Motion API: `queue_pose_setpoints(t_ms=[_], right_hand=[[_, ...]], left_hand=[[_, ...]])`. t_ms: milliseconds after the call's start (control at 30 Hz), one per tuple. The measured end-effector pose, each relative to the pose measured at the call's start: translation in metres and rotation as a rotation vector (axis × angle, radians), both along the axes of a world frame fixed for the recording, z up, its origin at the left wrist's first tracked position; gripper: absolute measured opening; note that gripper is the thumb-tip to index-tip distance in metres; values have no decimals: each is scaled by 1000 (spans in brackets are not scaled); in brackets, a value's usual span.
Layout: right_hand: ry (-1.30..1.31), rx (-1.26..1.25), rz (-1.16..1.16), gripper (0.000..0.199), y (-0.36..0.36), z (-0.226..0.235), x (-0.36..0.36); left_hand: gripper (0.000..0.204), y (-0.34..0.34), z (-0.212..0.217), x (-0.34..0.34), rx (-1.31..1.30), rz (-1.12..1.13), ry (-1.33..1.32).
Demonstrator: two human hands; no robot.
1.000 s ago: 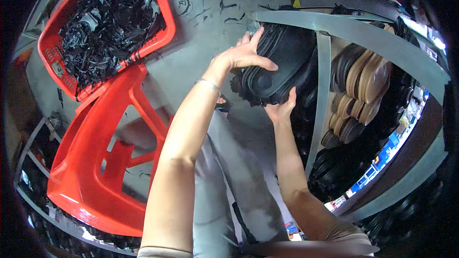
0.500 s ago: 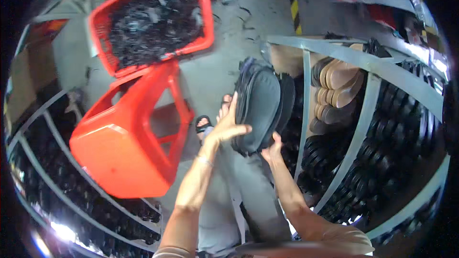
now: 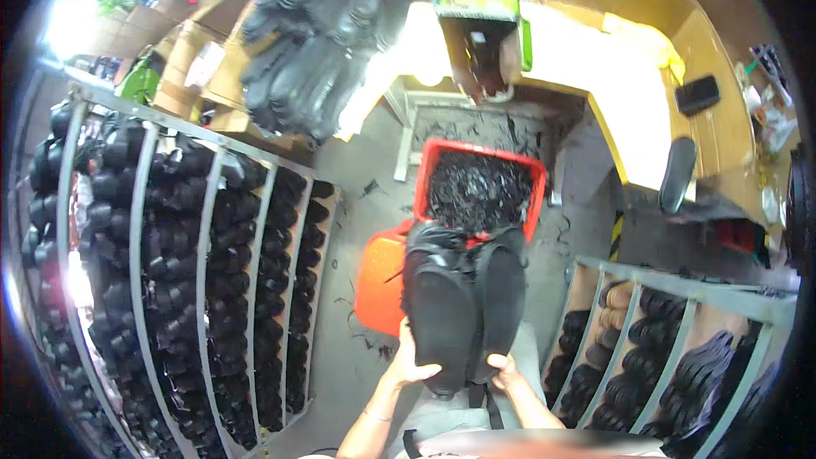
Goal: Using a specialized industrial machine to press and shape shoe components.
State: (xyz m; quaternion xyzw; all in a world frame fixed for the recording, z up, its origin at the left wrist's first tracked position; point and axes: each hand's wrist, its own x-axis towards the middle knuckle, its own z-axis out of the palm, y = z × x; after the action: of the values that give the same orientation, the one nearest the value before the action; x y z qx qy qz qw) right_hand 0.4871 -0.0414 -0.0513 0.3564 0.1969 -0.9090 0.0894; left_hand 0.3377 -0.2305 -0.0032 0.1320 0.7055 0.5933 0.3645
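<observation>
Two bundles of black sandals [image 3: 442,319] lie side by side between my hands, footbeds facing up. Dark strap-like parts show at their far ends. My left hand [image 3: 408,365] grips the near end of the left bundle, thumb on top and fingers hidden beneath. On the right bundle's near corner, my right hand [image 3: 507,371] is closed the same way. The far ends overlap, in view, the near edge of a red basket [image 3: 539,174] full of black scraps. A red plastic stool [image 3: 380,285] stands partly hidden behind the left bundle.
A tall metal rack [image 3: 204,263] crammed with black footwear lines the left; a lower rack [image 3: 633,297] stands right. Ahead is a curved workbench [image 3: 625,110] with a green-and-grey machine [image 3: 478,4], piled black soles [image 3: 310,59] and a single black sole [image 3: 677,174] at its edge.
The view has swung round, bringing the workbench and left rack into sight. The sandals, formerly in one tilted stack between my hands, now sit as two bundles side by side.
</observation>
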Motion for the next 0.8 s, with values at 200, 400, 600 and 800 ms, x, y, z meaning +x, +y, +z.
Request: queue_pose_setpoints(t_ms=[200, 400, 600, 800], right_hand=[[284, 101, 313, 115, 44, 28, -121], [467, 191, 349, 110, 89, 79, -218], [602, 256, 286, 103, 109, 105, -282], [699, 439, 57, 87, 103, 134, -371]], left_hand=[[112, 1, 22, -15, 171, 332, -148], [99, 57, 53, -58, 164, 687, -36], [91, 84, 73, -121, 245, 786, -16], [88, 82, 73, -243, 444, 648, 18]])
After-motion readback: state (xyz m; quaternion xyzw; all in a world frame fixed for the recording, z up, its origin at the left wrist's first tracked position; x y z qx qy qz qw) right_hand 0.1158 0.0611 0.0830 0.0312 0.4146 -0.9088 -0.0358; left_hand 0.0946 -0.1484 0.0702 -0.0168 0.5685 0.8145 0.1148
